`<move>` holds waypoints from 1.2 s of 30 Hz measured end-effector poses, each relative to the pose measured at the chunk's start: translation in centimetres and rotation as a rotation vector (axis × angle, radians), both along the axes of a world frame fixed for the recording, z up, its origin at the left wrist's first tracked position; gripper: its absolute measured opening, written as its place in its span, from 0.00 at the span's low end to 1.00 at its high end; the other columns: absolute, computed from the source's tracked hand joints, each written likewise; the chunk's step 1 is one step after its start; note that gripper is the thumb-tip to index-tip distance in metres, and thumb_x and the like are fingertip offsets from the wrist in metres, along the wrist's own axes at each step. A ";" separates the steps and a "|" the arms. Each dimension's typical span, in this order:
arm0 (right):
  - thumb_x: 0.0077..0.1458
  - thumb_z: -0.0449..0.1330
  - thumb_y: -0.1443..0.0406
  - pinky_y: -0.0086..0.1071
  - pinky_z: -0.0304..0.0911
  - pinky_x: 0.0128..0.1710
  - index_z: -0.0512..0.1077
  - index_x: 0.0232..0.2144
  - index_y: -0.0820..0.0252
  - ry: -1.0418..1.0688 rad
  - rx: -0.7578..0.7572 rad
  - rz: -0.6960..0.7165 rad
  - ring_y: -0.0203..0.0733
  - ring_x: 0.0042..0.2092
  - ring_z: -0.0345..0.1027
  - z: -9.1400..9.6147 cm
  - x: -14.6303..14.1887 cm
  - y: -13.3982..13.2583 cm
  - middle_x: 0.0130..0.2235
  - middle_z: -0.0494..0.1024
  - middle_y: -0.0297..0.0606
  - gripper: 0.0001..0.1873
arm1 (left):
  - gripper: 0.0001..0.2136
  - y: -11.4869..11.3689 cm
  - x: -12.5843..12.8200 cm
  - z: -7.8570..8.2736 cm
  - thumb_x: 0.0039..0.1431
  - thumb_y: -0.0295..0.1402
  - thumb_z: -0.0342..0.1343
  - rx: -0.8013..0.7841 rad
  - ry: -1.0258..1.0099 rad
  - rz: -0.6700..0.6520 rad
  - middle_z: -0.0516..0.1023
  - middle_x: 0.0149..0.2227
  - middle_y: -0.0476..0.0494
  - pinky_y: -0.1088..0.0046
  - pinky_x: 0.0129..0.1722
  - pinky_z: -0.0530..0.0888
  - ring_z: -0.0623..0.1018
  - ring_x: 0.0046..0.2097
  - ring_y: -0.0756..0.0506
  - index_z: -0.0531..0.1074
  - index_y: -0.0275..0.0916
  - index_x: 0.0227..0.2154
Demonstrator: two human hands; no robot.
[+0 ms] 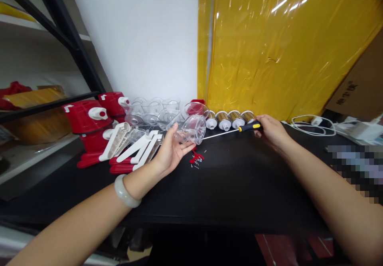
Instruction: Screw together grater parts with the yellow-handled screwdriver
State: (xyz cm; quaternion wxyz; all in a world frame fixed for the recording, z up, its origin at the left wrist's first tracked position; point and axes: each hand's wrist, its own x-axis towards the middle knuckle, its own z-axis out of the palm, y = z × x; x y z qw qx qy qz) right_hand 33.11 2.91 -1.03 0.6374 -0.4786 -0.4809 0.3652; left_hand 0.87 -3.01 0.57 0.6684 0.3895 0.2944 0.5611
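My left hand (171, 152) is closed around a clear plastic hopper (195, 128), holding it tilted above the black table. In my right hand (273, 130) is a screwdriver (250, 127) with a black and yellow handle, gripped near its end. The long thin shaft points left, its tip at or just behind the hopper's right edge; I cannot tell whether they touch. Below the hopper, several small screws (197, 163) lie around a small red plastic part (195, 156). Several metal grater drums (224, 120) with white ends stand in a row behind the screwdriver.
Red grater bodies (85, 116) stand at the left, with white crank arms (145, 147) with red handles before them. More clear hoppers (155, 105) line the wall. White cables (314, 124) lie at the right back, near a cardboard box (356, 82). A shelf rack (74, 38) borders the left.
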 end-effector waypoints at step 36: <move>0.52 0.63 0.52 0.29 0.51 0.14 0.64 0.23 0.52 -0.064 0.000 -0.008 0.33 0.16 0.54 0.3 0.2 -0.3 0.16 0.64 0.31 0.16 | 0.24 0.0 0.0 0.0 0.58 0.50 0.57 -0.011 0.041 0.038 0.78 0.49 0.36 0.58 0.55 0.71 0.78 0.51 0.38 0.66 0.41 0.52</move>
